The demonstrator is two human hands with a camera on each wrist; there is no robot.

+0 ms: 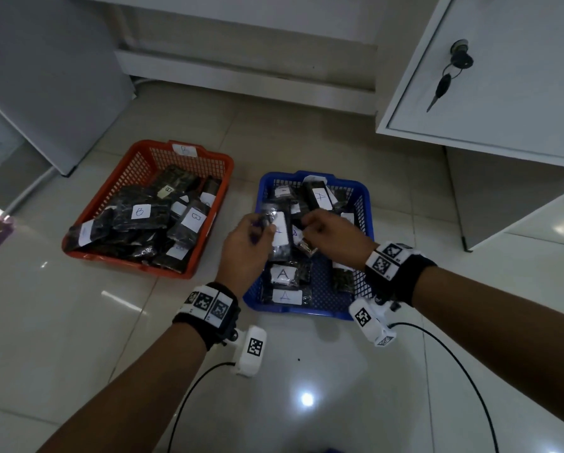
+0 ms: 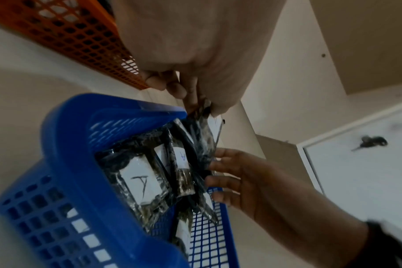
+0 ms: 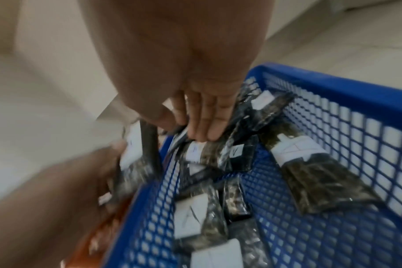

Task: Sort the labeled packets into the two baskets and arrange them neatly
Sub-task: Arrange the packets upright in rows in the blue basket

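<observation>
The left hand [image 1: 246, 238] pinches the top edge of a dark packet [image 1: 281, 235] between thumb and curled fingers, holding it upright over the left side of the blue basket [image 1: 365, 197]. The right hand [image 1: 331, 228] reaches in beside it, fingers straight and close together, their tips pressing on other packets in the middle of the basket; whether the thumb also grips one, I cannot tell. The held packet's white label shows an A, so it belongs here.

To do this step well, the right hand should flatten and square the loose packets underneath first, making a level bed. Then the left hand can lower its packet label up, in line with the two A-packets [image 1: 284, 284] lying flat at the near end. The slippery wrap probably slides easily, so set it down rather than drop it.

The orange basket [image 1: 137, 158], well to the left on the tiled floor [image 1: 78, 338], holds a heap of B-packets [image 1: 142, 212] that seem untidy.
</observation>
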